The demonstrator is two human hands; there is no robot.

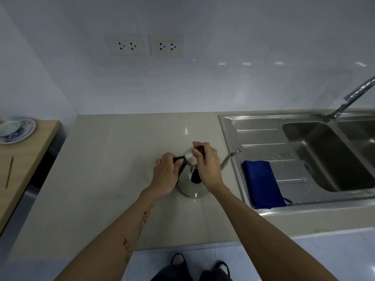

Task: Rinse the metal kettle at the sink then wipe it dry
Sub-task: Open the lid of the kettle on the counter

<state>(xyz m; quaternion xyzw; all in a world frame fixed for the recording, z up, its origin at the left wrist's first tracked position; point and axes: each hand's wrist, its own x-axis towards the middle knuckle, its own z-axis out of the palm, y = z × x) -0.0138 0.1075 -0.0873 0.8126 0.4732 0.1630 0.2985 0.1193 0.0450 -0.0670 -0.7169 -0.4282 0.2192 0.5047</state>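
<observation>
Kettle (191, 184) stands on the tabletop (113, 163); left hand (167, 175) closes its grip on the black handle (178, 159), right hand (207, 165) pinches the lid knob (199, 148).

Beige countertop (113, 159) bears the metal kettle (191, 187); a steel sink (261, 126) is set into it
</observation>
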